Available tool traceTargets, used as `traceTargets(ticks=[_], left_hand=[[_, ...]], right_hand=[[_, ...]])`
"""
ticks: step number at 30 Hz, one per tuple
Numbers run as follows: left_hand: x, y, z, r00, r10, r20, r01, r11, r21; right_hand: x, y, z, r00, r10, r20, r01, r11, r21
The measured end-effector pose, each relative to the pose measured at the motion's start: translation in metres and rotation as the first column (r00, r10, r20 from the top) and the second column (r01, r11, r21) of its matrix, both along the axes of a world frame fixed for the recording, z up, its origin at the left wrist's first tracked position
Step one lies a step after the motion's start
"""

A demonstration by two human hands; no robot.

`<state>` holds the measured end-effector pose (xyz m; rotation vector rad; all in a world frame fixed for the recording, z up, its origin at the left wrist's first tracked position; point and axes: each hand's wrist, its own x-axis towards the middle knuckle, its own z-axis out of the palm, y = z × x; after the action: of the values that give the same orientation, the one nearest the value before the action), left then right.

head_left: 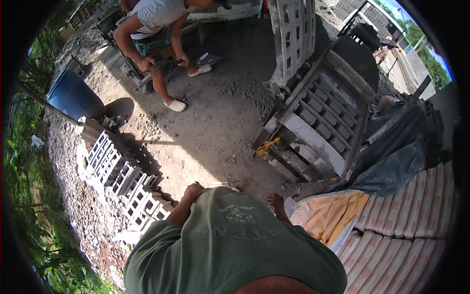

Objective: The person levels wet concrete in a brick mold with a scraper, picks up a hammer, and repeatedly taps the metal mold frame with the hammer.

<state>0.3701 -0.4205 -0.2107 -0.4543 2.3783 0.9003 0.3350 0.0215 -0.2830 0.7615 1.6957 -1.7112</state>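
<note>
My left hand [194,190] is low in front of my green shirt, in sunlight. Its fingers look curled; whatever may be in them is too small to make out. On the other side of my body my right hand [274,200] hangs in shade, its fingers too indistinct to read. Nearest to it is a metal block mould [325,115] with rows of grey rectangular blocks or cores between its bars. A perforated metal frame [293,41] stands raised at its far end. Yellow cloth or rope [268,146] is bunched at the mould's near left corner.
A co-worker [159,19] bends over at the far left, gripping a shovel [208,60]. Hollow concrete blocks [139,198] line the left side, below a blue barrel [76,95]. Stacked bags [391,215], a dark tarp [391,152] and an orange sheet [333,210] lie at right.
</note>
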Motion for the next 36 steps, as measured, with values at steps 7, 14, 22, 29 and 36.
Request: traceTargets(ticks=[7,14,22,29,36], left_hand=[[0.002,0.000,-0.006,1.000,0.010,0.016,-0.009,1.000,-0.016],[0.002,0.003,-0.002,1.000,-0.010,0.000,0.010,0.999,-0.031],[-0.002,0.005,-0.002,0.999,-0.034,-0.008,0.034,0.999,-0.023],[-0.002,0.004,-0.004,0.996,-0.034,-0.079,0.031,0.999,-0.038],[-0.007,0.006,0.005,0.998,-0.056,0.022,0.056,0.998,-0.015]], right_hand=[[-0.002,-0.010,0.020,1.000,-0.003,-0.001,0.003,0.994,0.110],[-0.003,-0.006,0.019,0.999,-0.005,0.039,0.001,0.995,0.098],[0.001,-0.005,0.018,1.000,-0.021,0.012,0.020,0.994,0.110],[0.004,-0.005,0.011,0.999,-0.023,0.045,0.018,0.995,0.093],[0.006,-0.002,0.012,0.999,0.009,0.039,-0.013,0.994,0.110]])
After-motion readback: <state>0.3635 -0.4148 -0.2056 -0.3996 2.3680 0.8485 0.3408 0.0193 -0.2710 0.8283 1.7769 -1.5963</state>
